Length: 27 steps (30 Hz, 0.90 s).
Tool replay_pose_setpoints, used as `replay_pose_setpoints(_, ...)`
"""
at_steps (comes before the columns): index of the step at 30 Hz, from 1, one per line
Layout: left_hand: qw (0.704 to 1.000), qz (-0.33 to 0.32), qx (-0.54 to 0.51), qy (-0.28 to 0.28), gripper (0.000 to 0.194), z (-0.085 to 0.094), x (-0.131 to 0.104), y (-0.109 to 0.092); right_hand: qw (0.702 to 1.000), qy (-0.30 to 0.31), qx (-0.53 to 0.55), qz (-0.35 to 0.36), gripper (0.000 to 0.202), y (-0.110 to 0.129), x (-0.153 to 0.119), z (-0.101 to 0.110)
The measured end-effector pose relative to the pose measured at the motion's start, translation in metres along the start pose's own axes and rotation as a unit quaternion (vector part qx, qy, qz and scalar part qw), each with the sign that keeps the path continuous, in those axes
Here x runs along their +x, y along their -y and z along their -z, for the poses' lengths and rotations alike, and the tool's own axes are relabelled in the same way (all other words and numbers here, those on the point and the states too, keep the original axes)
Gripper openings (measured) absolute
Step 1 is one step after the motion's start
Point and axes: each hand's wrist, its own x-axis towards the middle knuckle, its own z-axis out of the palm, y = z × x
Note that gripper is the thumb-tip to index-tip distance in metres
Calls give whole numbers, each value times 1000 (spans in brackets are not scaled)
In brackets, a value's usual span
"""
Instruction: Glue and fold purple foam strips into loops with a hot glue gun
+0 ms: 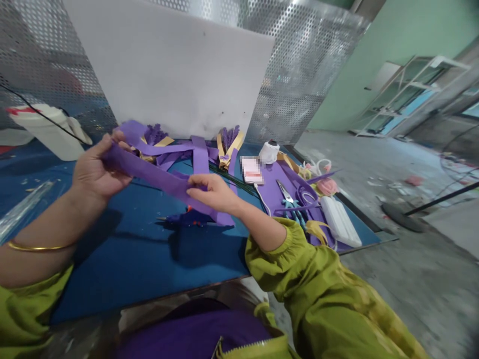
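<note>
A long purple ribbon strip is stretched above the blue table between my two hands. My left hand grips one end, with part of the strip folded up over the fingers. Further along, my right hand pinches the strip, and its tail hangs down toward the table. Just below lies a blue glue gun, its nozzle pointing left. Behind the strip are more purple strips and two small lavender bunches with gold ribbon, one at the middle and one partly hidden by my left hand.
At right on purple sheets lie scissors, a phone with a cable, a white spool, a white block and a pink flower. A white container stands at left. A white board rises behind the table.
</note>
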Motion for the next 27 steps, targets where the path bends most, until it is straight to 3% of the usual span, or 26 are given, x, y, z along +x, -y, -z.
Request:
replay_pose_setpoints(3, 998, -27, -54, 0, 15, 4, 9, -4, 988, -92, 99, -70, 14, -8, 7, 12)
replay_pose_setpoints(7, 999, -44, -20, -11, 22, 7, 15, -2, 946, -167, 205, -186, 8, -21, 15, 31)
replay_pose_setpoints(13, 998, 5, 29, -52, 23, 9, 17, 6, 901, -262, 226, -259, 21, -51, 19, 53)
replay_pose_setpoints(22, 997, 27, 21, -74, 21, 21, 28, 11, 911, -229, 245, -241, 37, -68, 22, 55)
replay_pose_setpoints(27, 996, 17, 19, -89, 23, 24, 33, 5, 926, -166, 218, -262, 33, -67, 20, 53)
